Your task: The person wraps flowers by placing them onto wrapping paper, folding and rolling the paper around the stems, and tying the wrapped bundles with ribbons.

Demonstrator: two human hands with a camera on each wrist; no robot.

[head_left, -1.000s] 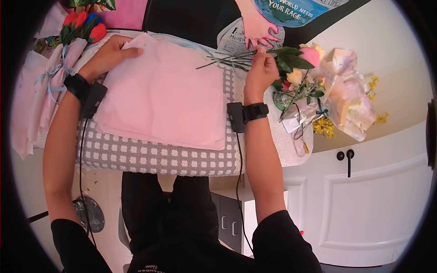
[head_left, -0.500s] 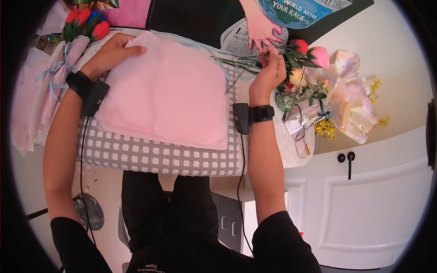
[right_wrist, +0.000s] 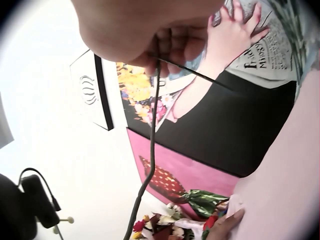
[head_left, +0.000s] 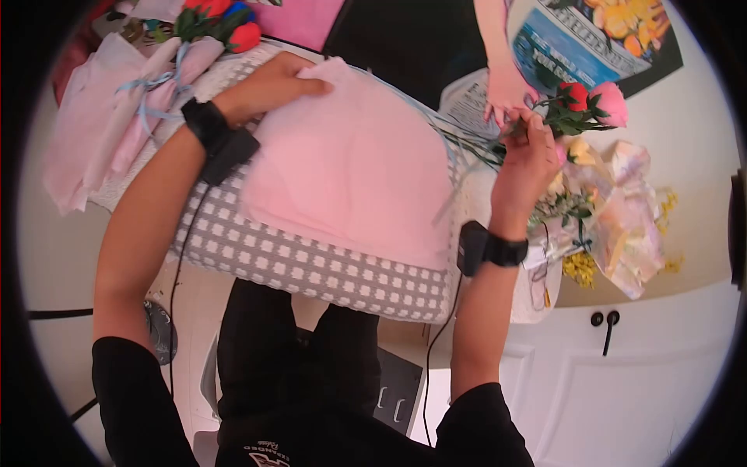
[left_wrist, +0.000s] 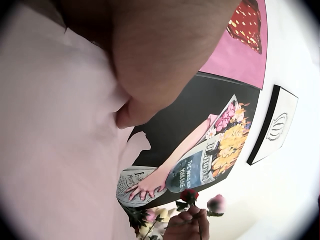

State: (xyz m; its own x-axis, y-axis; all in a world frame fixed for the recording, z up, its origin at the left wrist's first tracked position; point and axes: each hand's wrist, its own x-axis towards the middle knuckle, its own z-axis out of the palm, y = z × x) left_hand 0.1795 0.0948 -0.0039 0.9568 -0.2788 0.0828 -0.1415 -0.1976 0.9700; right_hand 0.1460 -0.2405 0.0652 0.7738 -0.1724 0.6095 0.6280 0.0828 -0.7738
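Pinching the pink paper's [head_left: 354, 167] far left corner, the left hand [head_left: 274, 87] likely steadies it on the checked cloth [head_left: 331, 286]. Past the cloth's far right corner, the right hand [head_left: 529, 157] grips a red rose [head_left: 575, 96] and pink rose [head_left: 610, 104] by their stems [right_wrist: 152, 140], perhaps sparing the petals.

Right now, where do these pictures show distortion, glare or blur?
Head view: dark rounded corners, the white door bowed; left wrist view: the wall washed out, the left hand soft; right wrist view: glaring white at left.
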